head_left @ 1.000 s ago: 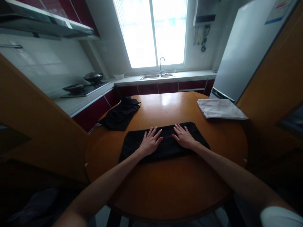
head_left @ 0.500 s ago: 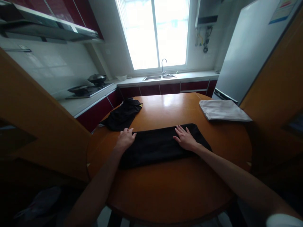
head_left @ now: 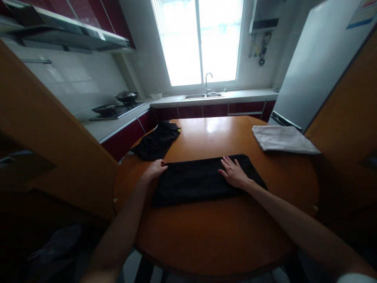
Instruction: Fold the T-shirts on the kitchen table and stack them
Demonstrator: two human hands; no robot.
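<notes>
A black cloth (head_left: 194, 181), folded into a long strip, lies across the middle of a round wooden table (head_left: 212, 232). My left hand (head_left: 154, 170) is at the strip's left end, fingers curled over its edge. Resting flat on the right part of the strip is my right hand (head_left: 234, 173), with its fingers spread. Both forearms reach in from the near edge of the table.
A crumpled black garment (head_left: 157, 141) lies at the table's far left, and a folded white cloth (head_left: 282, 138) at the far right. Behind are a counter with a sink (head_left: 202, 95), a stove with a wok (head_left: 125, 97) and a fridge (head_left: 312, 67). Wooden panels (head_left: 59, 149) flank the table.
My left hand slid from the middle of the black cloth to its left end and curled over the edge. The right hand stayed flat in place.
</notes>
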